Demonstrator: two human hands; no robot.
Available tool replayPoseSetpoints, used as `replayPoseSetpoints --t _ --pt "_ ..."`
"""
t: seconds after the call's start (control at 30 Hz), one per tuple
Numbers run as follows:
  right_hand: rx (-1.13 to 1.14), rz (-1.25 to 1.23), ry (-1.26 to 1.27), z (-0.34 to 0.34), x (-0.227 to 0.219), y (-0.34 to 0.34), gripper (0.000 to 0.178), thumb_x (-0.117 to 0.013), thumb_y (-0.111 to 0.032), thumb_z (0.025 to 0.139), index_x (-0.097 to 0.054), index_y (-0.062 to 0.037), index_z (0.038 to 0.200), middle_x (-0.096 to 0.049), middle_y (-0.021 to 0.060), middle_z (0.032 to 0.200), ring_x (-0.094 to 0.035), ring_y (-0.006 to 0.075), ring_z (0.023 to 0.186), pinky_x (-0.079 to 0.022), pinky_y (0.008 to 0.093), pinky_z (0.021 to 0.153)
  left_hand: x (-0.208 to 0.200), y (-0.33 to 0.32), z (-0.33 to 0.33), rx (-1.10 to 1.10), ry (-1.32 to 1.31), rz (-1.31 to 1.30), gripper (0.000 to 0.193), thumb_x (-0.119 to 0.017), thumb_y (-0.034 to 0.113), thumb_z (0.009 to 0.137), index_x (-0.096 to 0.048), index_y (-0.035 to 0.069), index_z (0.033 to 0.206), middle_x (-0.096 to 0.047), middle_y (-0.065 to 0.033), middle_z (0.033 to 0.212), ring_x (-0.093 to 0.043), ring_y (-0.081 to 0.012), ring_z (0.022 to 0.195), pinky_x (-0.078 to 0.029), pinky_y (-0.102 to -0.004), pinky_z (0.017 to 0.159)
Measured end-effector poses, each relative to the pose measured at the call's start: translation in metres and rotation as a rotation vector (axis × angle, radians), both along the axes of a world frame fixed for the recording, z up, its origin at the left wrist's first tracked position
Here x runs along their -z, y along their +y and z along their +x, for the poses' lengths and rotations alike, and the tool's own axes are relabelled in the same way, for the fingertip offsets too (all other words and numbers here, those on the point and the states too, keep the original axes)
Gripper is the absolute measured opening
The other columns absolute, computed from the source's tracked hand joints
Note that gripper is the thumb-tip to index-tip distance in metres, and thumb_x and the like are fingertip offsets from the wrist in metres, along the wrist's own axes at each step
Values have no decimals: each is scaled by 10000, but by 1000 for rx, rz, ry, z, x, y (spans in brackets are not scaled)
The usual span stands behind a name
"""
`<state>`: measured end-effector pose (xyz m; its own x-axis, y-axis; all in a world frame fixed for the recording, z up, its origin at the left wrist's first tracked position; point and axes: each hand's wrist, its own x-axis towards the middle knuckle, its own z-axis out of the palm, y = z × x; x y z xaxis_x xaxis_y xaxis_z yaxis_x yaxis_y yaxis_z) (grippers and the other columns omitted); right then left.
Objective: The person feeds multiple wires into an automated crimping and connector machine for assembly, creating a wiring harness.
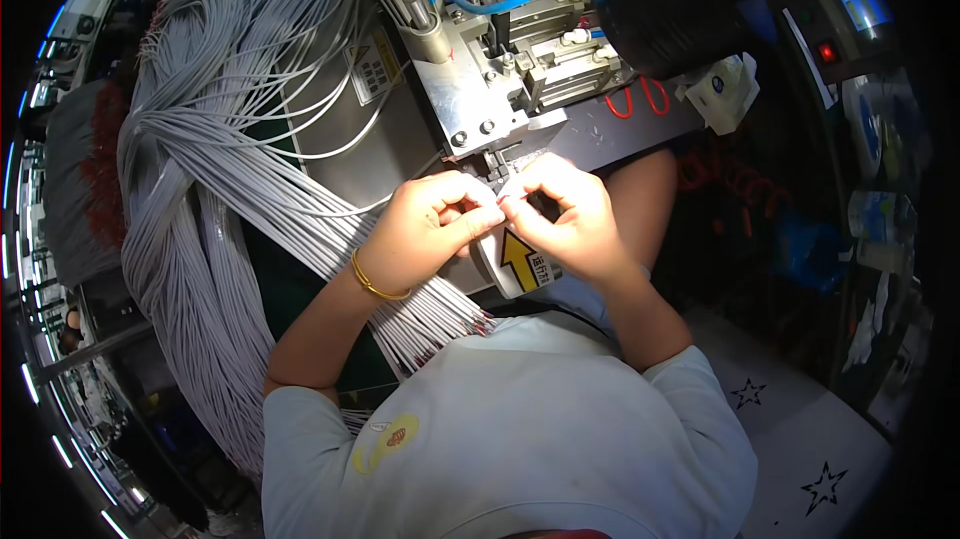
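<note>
Lighting is strongly uneven. A concentrated white pool falls on the metal block at the near edge of the grey table, whitening its top face; the left hand and right hand are brightly lit beside it, with highlights on the right nearly washed out. The grey wires, over and beyond the table's left edge, receive softer light, while past its right edge detail sinks toward black, broken by a small glowing red switch. Strip lights curve along the left rim through fisheye distortion. Detail between the fingertips is too small to resolve.
</note>
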<state>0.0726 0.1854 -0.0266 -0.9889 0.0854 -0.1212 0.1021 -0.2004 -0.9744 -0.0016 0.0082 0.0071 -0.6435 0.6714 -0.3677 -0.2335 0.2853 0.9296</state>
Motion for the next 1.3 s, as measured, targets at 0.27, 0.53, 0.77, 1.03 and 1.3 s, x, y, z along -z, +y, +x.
replayPoseSetpoints --t 0.27,0.53,0.77,1.03,1.3 --pt "-6 764 477 -4 4 7 105 -664 -35 774 -620 -11 866 -592 107 813 -560 233 748 -443 313 745 -4 2 3 -38 -16 10 91 -616 84 905 -615 2 944 -573 25 777 -497 -12 579 -407 -185 518" --pt "59 582 518 -9 8 0 68 -572 -67 873 -599 -5 865 -557 105 765 -524 250 698 -428 324 728 2 -1 -1 48 337 -98 111 -638 121 876 -635 18 917 -603 -14 766 -505 -45 556 -413 -237 508" --pt "68 717 196 -11 29 11 104 -553 -114 885 -576 -27 833 -582 123 752 -554 312 746 -412 384 713 1 -9 0 132 678 -419 98 -639 138 849 -623 55 900 -623 -99 799 -603 -264 575 -474 -333 528" --pt "-50 605 159 -18 28 17 128 -554 -121 904 -584 -10 846 -566 110 733 -551 276 716 -418 360 696 7 -4 21 89 1092 -610 165 -670 156 836 -646 74 978 -530 -85 797 -582 -271 585 -469 -351 542" --pt "94 963 333 -19 23 13 115 -564 -111 906 -589 -4 872 -564 104 747 -540 209 688 -426 314 643 6 9 25 179 1186 -448 314 -677 205 823 -633 147 1129 -489 -49 835 -584 -209 614 -485 -322 527"
